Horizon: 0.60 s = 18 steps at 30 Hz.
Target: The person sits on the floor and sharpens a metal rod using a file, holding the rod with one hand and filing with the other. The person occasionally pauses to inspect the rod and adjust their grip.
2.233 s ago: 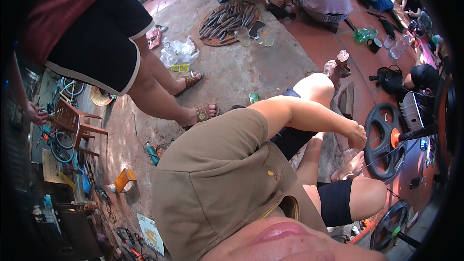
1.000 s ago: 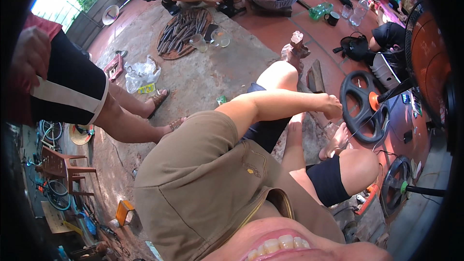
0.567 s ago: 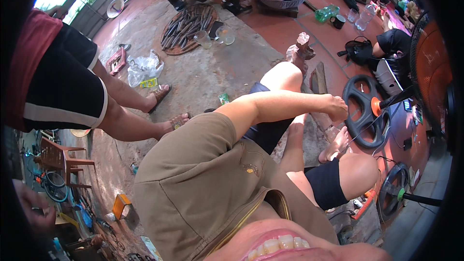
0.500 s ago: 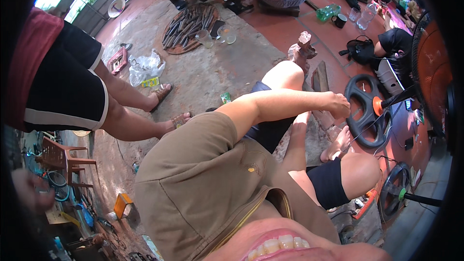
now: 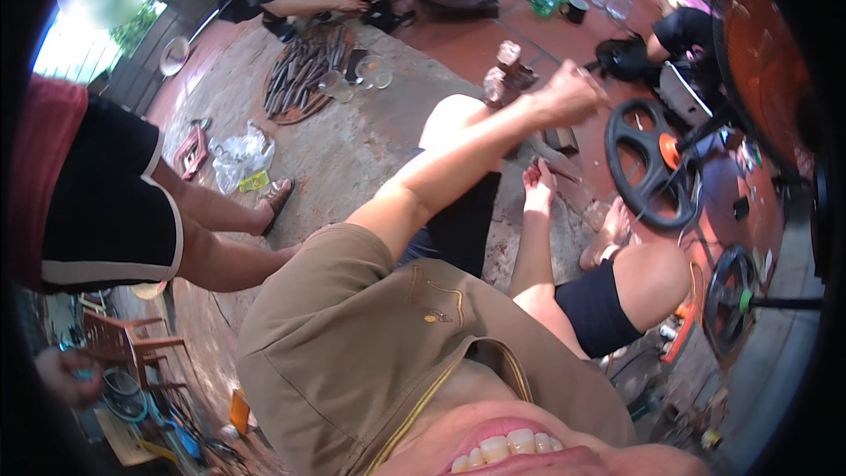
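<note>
My left arm reaches across to the upper right, and my left hand (image 5: 573,97) is raised in the air near a brown lumpy block (image 5: 509,75). Motion smears its bent fingers, and I see no object in them. My right hand (image 5: 539,181) lies lower, beneath the left forearm, with some fingers apart and no object visible in it. A wooden piece (image 5: 560,139) is on the ground just beyond it. To the right of both hands stands the black round base (image 5: 636,163) of a fan.
A person in black shorts (image 5: 106,194) stands close on my left. Beyond lie a round tray of dark metal rods (image 5: 308,70), two clear cups (image 5: 374,70) and a plastic bag (image 5: 242,154). People crouch at the back; a second fan base (image 5: 727,300) stands right.
My left hand has swung up and away from the bare foot on the right. My right hand, partly hidden before, now shows. The view has shifted, moving the surroundings leftward.
</note>
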Available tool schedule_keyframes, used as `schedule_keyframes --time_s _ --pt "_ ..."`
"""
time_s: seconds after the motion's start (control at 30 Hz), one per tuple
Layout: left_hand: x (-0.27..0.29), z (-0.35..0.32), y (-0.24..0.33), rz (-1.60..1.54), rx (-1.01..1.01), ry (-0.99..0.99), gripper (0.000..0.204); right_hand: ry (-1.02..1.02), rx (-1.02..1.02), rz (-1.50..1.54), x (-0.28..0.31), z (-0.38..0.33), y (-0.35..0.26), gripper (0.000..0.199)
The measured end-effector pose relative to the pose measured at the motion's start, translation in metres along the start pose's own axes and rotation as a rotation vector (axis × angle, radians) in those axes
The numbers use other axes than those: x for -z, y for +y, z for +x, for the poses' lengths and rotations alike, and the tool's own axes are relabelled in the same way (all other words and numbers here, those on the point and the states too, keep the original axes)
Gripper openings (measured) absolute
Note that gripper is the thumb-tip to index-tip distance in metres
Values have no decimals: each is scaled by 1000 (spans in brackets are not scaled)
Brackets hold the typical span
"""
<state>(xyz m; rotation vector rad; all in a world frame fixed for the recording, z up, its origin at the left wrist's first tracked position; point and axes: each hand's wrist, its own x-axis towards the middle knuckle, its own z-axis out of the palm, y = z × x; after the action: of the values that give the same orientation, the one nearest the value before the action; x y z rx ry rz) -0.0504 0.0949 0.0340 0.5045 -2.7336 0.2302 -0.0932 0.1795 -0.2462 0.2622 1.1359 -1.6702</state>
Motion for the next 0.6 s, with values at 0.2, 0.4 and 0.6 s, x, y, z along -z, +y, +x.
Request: schedule_keyframes --time_s 0.2,0.4,0.6 --pt "8 -30 -65 197 210 419 28 -68 74 122 6 3 1 14" --pt "10 -74 -111 -215 407 436 29 -65 78 100 -11 -21 -11 16" --pt "17 -76 -94 -799 643 295 32 -10 136 103 -16 -30 -23 18"
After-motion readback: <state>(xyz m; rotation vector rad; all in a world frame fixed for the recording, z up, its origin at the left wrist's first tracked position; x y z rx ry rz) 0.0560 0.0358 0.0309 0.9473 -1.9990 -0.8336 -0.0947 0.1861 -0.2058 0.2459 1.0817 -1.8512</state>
